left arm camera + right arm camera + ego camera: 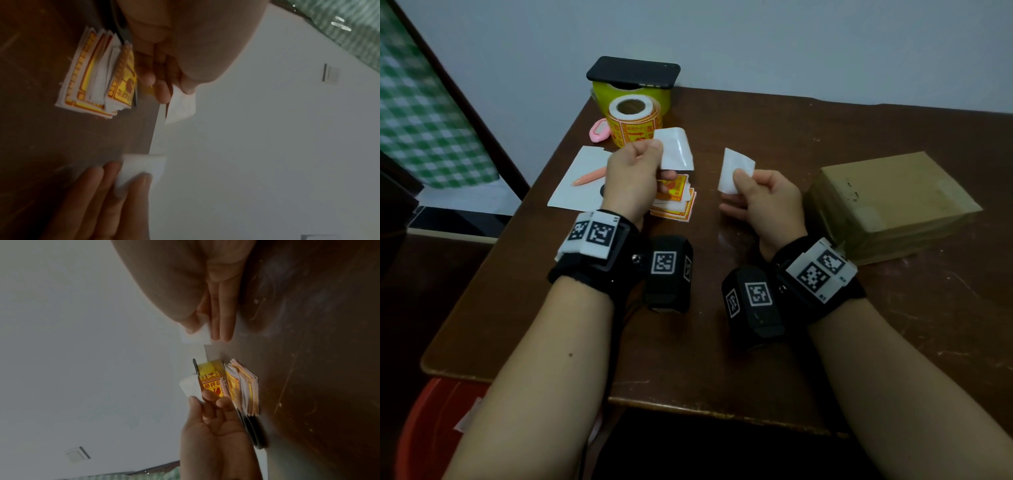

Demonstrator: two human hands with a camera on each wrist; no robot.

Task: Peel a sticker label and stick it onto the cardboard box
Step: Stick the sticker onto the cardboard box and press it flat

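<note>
1. Left hand (635, 174): thumb and fingers pinched on a glossy white sheet (674, 149), held above the table (774, 325).
2. Right hand (765, 202): thumb and fingers pinched on a small white sheet (736, 168); which sheet is sticker and which is backing cannot be told.
3. Cardboard box (893, 202): flat on the table, just right of the right hand, apart from it.
4. Stack of orange-yellow stickers (676, 202): beneath the left hand's grip.
5. Sticker roll (635, 121): beyond the left hand.
</note>
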